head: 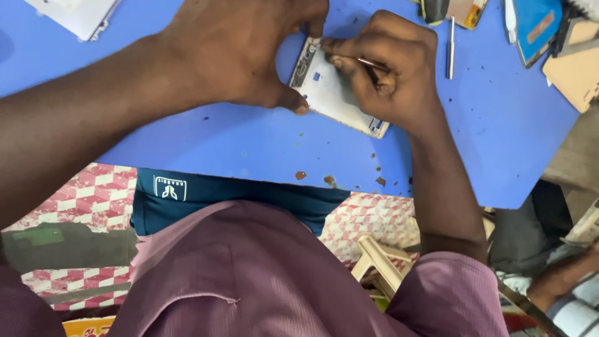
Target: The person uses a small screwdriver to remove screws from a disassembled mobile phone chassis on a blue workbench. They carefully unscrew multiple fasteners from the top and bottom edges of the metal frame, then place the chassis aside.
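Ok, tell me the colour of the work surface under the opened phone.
The flat work surface is bright blue, speckled with small brown chips; the head view shows it best.

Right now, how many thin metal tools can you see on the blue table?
2. One thin metal tool is pinched in the right hand over the opened phone; another tool lies loose just right of that hand. Others may be hidden.

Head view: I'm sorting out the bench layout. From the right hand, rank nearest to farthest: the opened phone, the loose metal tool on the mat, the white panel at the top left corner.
1. Opened phone: under the right hand, touching it.
2. Loose metal tool: just to its right on the blue mat.
3. White panel: far top left, beyond the left hand.
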